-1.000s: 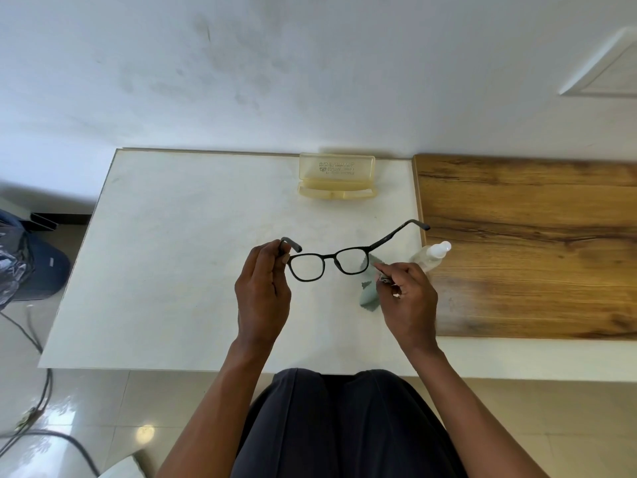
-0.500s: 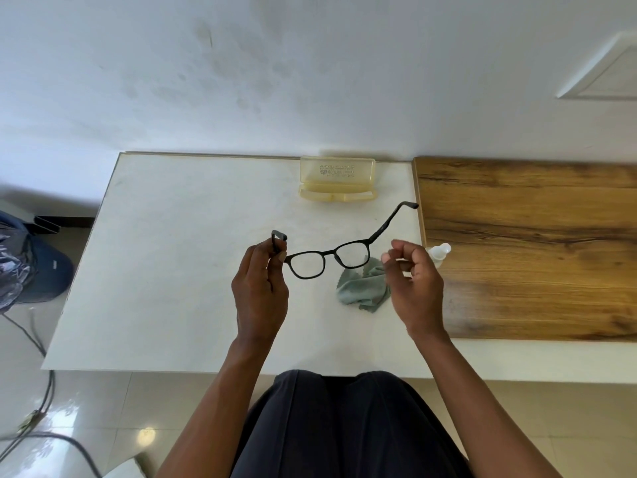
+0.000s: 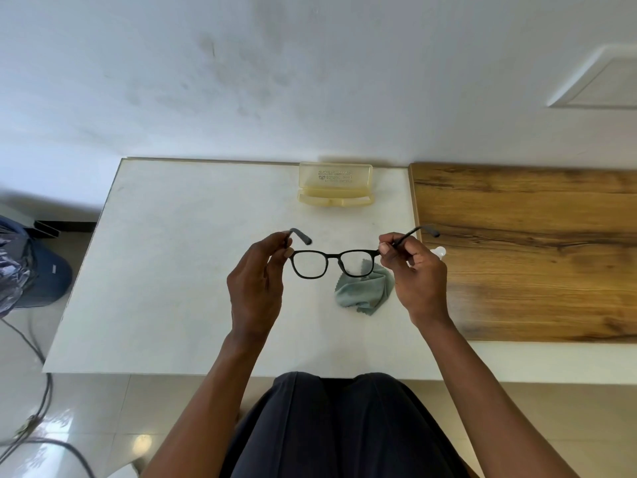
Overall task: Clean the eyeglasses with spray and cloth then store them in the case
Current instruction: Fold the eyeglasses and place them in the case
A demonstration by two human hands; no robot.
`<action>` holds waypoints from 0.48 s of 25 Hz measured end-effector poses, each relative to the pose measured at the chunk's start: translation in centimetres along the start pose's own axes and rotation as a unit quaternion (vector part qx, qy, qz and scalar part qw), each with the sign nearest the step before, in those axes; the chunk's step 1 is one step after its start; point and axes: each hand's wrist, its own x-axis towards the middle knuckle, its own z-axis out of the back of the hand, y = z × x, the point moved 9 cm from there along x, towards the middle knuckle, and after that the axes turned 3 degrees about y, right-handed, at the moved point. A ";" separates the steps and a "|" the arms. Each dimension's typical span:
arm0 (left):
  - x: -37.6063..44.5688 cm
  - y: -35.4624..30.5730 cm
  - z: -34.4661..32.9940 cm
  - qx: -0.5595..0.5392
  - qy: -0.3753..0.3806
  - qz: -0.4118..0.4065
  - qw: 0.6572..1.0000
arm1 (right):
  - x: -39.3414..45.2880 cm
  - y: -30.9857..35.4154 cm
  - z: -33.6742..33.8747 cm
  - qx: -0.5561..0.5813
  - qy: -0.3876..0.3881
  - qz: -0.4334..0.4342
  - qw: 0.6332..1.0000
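Left hand, right hand pinch eyeglasses above cloth.

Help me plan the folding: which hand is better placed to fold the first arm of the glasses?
Probably right: the right hand pinches its arm of the glasses beside the hinge, while the left hand steadies the other side.

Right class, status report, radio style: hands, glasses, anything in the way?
Left hand and right hand each pinch a temple. Eyeglasses open, held above table. Cloth on the table below. Case open, path clear.
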 end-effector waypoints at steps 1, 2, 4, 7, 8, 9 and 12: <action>0.1 -0.6 -0.2 0.010 0.013 -0.037 0.999 | -0.1 0.1 0.1 0.009 -0.004 0.002 1.000; 0.2 -1.3 -0.6 0.027 0.031 -0.077 0.996 | -0.2 0.1 0.3 0.021 -0.009 0.000 1.000; 0.1 -2.2 -1.6 0.065 0.068 -0.135 0.986 | -0.3 0.2 0.5 0.043 -0.018 -0.006 0.999; -0.2 -2.4 -2.6 0.111 0.096 -0.159 0.976 | -0.1 0.2 0.8 0.059 -0.025 -0.014 0.998; -0.2 -2.3 -2.9 0.125 0.105 -0.161 0.973 | 0.0 0.2 1.0 0.059 -0.026 -0.016 0.998; -0.3 -2.3 -3.3 0.145 0.117 -0.164 0.969 | 0.1 0.1 1.1 0.059 -0.024 -0.019 0.998; -0.7 -2.2 -4.4 0.211 0.149 -0.172 0.951 | 0.4 0.2 1.1 0.051 -0.004 -0.015 0.999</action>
